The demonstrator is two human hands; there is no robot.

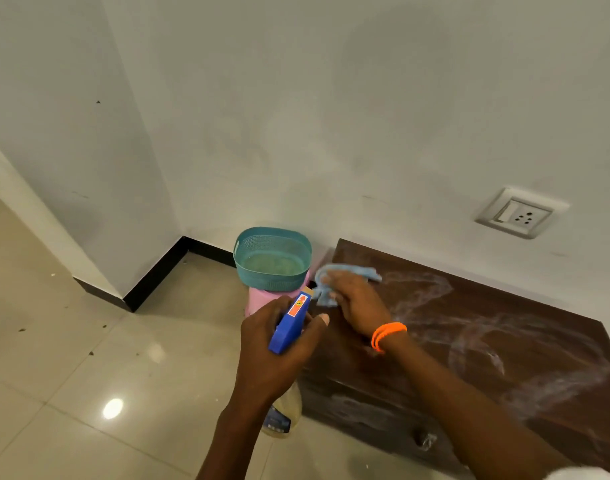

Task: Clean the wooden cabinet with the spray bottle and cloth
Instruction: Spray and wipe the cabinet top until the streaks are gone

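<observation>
A dark wooden cabinet (pixel 504 327) stands against the wall at the right, its top streaked with whitish smears. My right hand (pixel 357 299), an orange band on its wrist, presses a light blue cloth (pixel 345 273) flat on the cabinet top's far left corner. My left hand (pixel 279 355) grips a spray bottle (pixel 291 320) by its blue trigger head, held in the air just left of the cabinet. The nozzle points away from me toward the cloth. The bottle's pale body hangs below my hand, partly hidden.
A teal perforated basket (pixel 272 259) sits on a pink stool (pixel 262 301) right beside the cabinet's left end. A wall socket (pixel 520 214) is above the cabinet. Glossy tiled floor (pixel 106 358) with scattered specks spreads to the left, bounded by a wall corner.
</observation>
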